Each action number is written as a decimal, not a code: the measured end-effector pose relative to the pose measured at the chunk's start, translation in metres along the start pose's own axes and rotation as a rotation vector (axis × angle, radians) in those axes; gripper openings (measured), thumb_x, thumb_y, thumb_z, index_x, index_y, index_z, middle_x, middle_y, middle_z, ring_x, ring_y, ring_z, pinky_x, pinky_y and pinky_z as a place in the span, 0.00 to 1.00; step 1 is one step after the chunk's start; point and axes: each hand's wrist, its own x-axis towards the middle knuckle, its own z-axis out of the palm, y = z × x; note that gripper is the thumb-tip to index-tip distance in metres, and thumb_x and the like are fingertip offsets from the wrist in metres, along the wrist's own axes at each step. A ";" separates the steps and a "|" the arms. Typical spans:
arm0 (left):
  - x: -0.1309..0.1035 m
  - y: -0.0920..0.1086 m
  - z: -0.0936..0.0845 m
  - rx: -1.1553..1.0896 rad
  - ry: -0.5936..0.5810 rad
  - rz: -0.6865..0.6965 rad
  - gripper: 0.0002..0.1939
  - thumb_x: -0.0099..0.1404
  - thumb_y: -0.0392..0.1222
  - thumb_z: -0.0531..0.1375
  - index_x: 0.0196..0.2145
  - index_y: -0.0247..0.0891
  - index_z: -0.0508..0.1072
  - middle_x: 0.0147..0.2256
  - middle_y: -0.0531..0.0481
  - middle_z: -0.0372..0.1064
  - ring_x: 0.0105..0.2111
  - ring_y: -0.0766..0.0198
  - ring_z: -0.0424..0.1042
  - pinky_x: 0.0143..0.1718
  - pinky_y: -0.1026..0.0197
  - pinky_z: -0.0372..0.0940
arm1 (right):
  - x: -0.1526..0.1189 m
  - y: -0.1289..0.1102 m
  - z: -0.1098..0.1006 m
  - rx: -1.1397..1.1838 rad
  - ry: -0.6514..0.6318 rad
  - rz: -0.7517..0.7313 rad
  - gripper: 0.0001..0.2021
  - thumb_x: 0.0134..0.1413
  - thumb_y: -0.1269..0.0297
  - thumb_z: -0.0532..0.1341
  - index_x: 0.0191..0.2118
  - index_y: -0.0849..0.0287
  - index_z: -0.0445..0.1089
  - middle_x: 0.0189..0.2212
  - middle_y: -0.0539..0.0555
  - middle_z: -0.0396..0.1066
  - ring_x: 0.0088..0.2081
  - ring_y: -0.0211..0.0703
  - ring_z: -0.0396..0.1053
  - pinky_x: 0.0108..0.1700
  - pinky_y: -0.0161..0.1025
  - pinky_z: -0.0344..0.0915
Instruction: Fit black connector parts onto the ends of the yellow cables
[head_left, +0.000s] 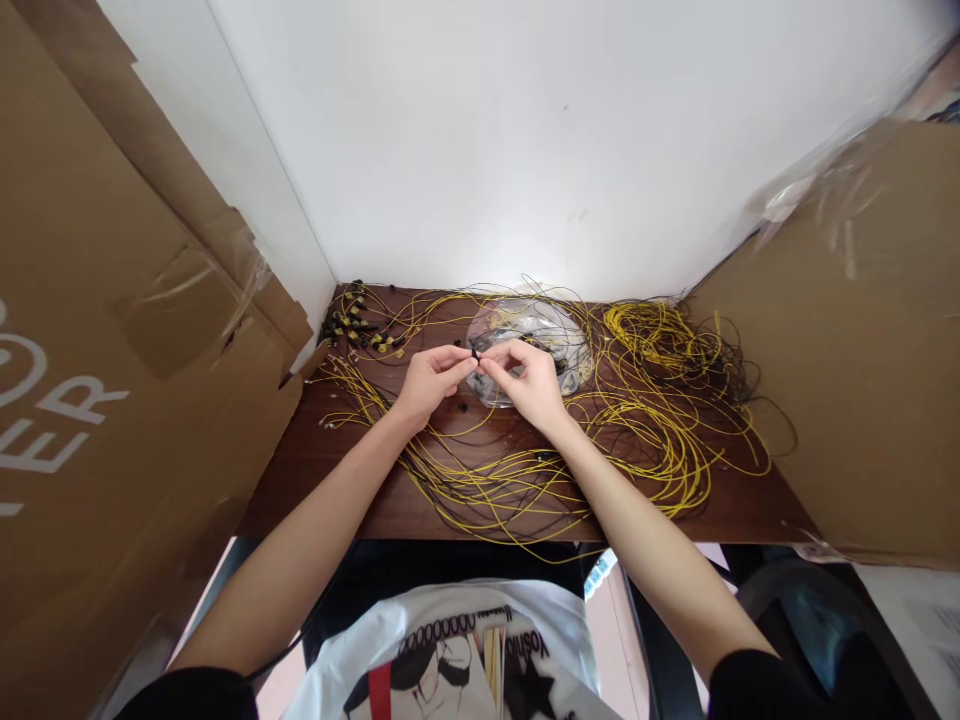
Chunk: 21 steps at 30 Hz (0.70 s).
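Observation:
My left hand (pixel 435 380) and my right hand (pixel 529 382) meet over the middle of the dark brown table (pixel 300 490). Both pinch one small black piece (pixel 475 355) between thumb and forefinger. Beneath and behind the right hand lies a clear plastic bag (pixel 574 350) with dark bits inside. Long yellow and black wires (pixel 487 480) sweep across the table in front of the hands and curve up to the right. A few loose black bits (pixel 463 407) rest just below the left fingertips.
Black connectors with yellow parts (pixel 356 325) are heaped at the back left. Tangled wire coils (pixel 660 335) lie at the back right. Cardboard walls stand at the left (pixel 150 300) and right (pixel 847 350), with a white wall (pixel 525 150) behind.

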 end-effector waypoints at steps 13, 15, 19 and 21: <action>0.000 0.003 0.000 -0.048 -0.017 -0.007 0.15 0.47 0.47 0.67 0.29 0.33 0.76 0.25 0.49 0.70 0.20 0.74 0.58 0.17 0.69 0.49 | 0.000 0.000 -0.003 -0.109 -0.030 -0.141 0.06 0.55 0.63 0.58 0.32 0.58 0.71 0.30 0.53 0.70 0.30 0.39 0.66 0.35 0.37 0.63; 0.000 0.004 0.000 -0.049 -0.015 -0.014 0.15 0.46 0.47 0.67 0.28 0.33 0.76 0.24 0.49 0.70 0.20 0.73 0.58 0.17 0.69 0.48 | 0.000 -0.001 -0.004 -0.138 -0.038 -0.162 0.06 0.56 0.64 0.58 0.32 0.58 0.71 0.29 0.53 0.70 0.30 0.39 0.66 0.35 0.36 0.62; -0.001 0.005 0.001 -0.055 -0.007 -0.023 0.15 0.46 0.46 0.68 0.27 0.32 0.76 0.24 0.49 0.69 0.20 0.74 0.57 0.17 0.69 0.48 | -0.001 -0.001 -0.006 -0.210 -0.070 -0.200 0.06 0.57 0.64 0.57 0.33 0.59 0.70 0.30 0.53 0.69 0.31 0.39 0.66 0.36 0.36 0.62; -0.001 0.005 0.000 -0.055 -0.006 -0.022 0.15 0.45 0.46 0.68 0.28 0.32 0.76 0.24 0.49 0.70 0.20 0.74 0.57 0.18 0.69 0.49 | 0.000 -0.001 -0.008 -0.241 -0.091 -0.219 0.07 0.58 0.64 0.57 0.33 0.59 0.70 0.30 0.53 0.69 0.31 0.39 0.65 0.36 0.36 0.62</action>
